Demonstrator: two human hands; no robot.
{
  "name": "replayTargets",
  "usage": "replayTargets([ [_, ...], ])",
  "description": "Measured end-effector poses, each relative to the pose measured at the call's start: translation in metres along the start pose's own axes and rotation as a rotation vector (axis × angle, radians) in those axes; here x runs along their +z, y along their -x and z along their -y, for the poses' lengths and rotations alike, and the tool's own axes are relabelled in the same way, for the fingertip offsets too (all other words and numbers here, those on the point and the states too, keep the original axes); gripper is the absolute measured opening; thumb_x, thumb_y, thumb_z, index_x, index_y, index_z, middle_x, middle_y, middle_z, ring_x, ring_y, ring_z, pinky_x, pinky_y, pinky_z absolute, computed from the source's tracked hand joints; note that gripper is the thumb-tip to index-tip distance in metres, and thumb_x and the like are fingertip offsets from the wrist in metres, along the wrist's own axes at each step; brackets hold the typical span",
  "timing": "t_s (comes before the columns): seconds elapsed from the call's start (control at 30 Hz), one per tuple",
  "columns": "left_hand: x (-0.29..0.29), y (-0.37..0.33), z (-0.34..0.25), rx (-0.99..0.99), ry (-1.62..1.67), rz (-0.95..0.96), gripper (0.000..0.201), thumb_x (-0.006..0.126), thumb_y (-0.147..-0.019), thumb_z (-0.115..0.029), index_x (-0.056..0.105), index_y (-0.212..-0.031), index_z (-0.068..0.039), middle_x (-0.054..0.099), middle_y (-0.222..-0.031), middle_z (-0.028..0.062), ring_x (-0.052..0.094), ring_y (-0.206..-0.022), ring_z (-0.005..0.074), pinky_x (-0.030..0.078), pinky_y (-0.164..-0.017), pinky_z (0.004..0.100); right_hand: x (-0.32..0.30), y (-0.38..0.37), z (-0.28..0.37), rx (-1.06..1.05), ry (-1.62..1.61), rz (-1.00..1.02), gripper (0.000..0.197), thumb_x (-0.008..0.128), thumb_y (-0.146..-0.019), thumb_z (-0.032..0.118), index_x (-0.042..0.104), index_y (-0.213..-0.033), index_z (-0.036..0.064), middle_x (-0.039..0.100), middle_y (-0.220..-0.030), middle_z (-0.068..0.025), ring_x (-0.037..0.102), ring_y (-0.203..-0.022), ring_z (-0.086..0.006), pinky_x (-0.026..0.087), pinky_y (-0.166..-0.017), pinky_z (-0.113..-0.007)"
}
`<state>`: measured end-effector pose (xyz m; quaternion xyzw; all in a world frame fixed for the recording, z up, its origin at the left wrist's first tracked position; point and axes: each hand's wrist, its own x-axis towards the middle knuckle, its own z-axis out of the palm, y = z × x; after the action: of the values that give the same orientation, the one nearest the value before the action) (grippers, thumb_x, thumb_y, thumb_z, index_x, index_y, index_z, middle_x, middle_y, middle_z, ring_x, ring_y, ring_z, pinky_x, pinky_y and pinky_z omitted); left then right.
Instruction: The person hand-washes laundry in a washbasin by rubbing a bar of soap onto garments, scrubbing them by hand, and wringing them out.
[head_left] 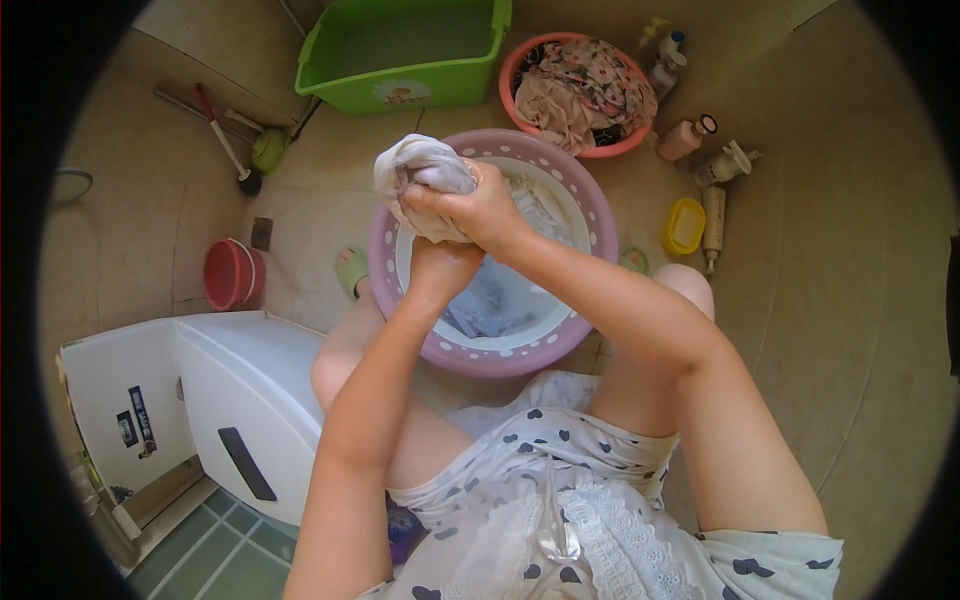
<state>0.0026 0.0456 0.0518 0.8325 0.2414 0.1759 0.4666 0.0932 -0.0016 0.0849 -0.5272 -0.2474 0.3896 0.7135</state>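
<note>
A bunched white wet cloth (425, 165) is lifted over the far left part of a round purple basin (592, 215) with white dots. My right hand (480, 208) grips the cloth from the right, its thumb pressed across the folds. Just below it, my left hand (445, 268) is closed around the lower part of the same cloth; most of its fingers are hidden. In the basin stand bluish water (490, 295) and more pale laundry (540, 210), partly covered by my right forearm.
Beyond the basin are a green tub (410, 85) of water and a pink basin (512, 85) heaped with clothes. Bottles (680, 140) and a yellow soap dish (684, 226) line the right. At left are a red bucket (232, 275), a plunger (225, 140) and a white appliance (250, 390).
</note>
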Motion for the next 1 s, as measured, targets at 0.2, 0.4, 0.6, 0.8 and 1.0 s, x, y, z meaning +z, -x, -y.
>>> replayTargets([
  [0.2,0.022,-0.007,0.025,-0.005,-0.190,-0.039,0.034,0.066,-0.065,-0.028,0.059,-0.089,-0.004,0.063,-0.078,0.0160,0.060,-0.075,0.0364,0.048,-0.065,0.0422,-0.005,-0.008,-0.015,-0.111,0.169,-0.229,0.020,0.067,-0.066,0.015,0.064,-0.079,-0.0001,0.065,-0.073,-0.0073,0.059,-0.068,-0.0097,0.047,-0.063,-0.026],
  [0.4,0.026,-0.015,0.002,-0.230,-0.410,0.058,0.030,0.063,-0.065,-0.028,0.060,-0.081,-0.004,0.062,-0.074,0.0195,0.061,-0.071,0.0355,0.047,-0.063,0.0430,-0.017,-0.019,-0.032,0.044,0.200,-0.409,0.021,0.062,-0.065,0.013,0.064,-0.081,-0.0008,0.065,-0.074,-0.0102,0.060,-0.066,-0.0126,0.046,-0.061,-0.028],
  [0.6,0.028,-0.013,0.017,-0.295,-0.342,0.112,0.032,0.064,-0.066,-0.027,0.061,-0.086,-0.003,0.062,-0.076,0.0187,0.061,-0.074,0.0342,0.047,-0.065,0.0410,-0.015,-0.024,-0.041,0.219,0.167,-0.470,0.026,0.064,-0.065,0.014,0.063,-0.083,-0.0035,0.064,-0.078,-0.0109,0.060,-0.069,-0.0156,0.046,-0.063,-0.029],
  [0.8,-0.015,-0.013,0.015,-0.394,0.911,0.479,0.043,0.065,-0.072,-0.020,0.051,-0.109,-0.005,0.057,-0.103,0.0089,0.056,-0.095,0.0230,0.044,-0.082,0.0349,-0.015,-0.016,-0.005,0.400,-0.102,-0.166,0.030,0.067,-0.069,0.015,0.060,-0.092,-0.0022,0.062,-0.083,-0.0088,0.059,-0.070,-0.0157,0.046,-0.062,-0.028],
  [1.0,-0.003,-0.019,0.002,-0.382,1.540,0.000,0.064,0.071,-0.073,-0.036,0.038,-0.120,-0.011,0.048,-0.112,0.0045,0.049,-0.104,0.0174,0.040,-0.088,0.0306,-0.001,-0.006,0.006,0.314,-0.070,-0.059,0.034,0.069,-0.070,0.019,0.058,-0.097,0.0001,0.061,-0.085,-0.0072,0.058,-0.075,-0.0148,0.046,-0.062,-0.027],
])
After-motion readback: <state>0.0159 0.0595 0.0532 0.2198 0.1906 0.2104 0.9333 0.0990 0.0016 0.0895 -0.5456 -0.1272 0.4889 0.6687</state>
